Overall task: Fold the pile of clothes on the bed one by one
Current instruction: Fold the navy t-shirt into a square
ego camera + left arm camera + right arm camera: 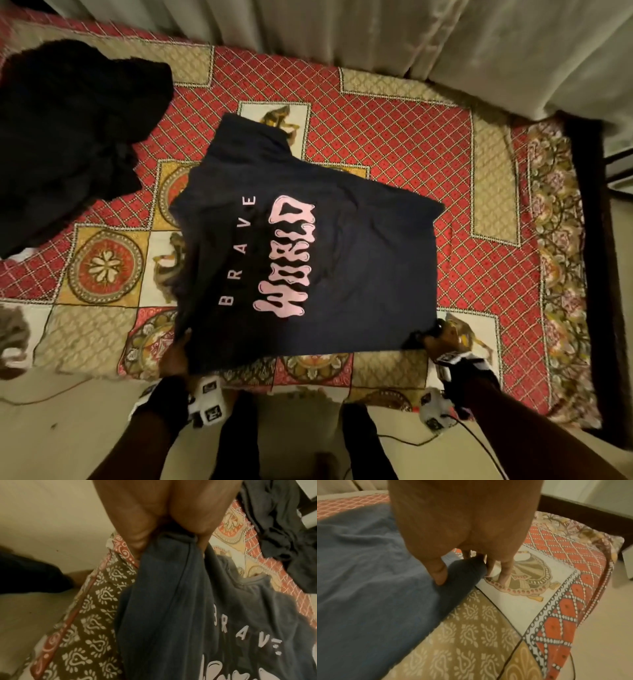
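1. While the person stands at the near edge of the bed, two hands hold one dark navy T-shirt by its near corners.
2. Left hand has its fingers curled round a bunched fold of the shirt's soft knit at the near left corner; the left wrist view shows thumb and fingers closed tightly on the cloth.
3. Right hand pinches the near right corner, thumb pressed on top of the fabric and other fingers reaching down beside the cloth to the bedspread.
4. One shirt lies spread across the middle of the bed, roughly rectangular, printed side up, with white block letters "BRAVE" and one puffy pink dripping word beside them.
5. One patterned bedspread covers the bed: red lattice panels, tan bands, round medallions.
6. Farther off, at the far left, one rumpled pile of dark clothes sits well apart from the shirt.
7. Pale curtains hang in soft folds behind the bed.
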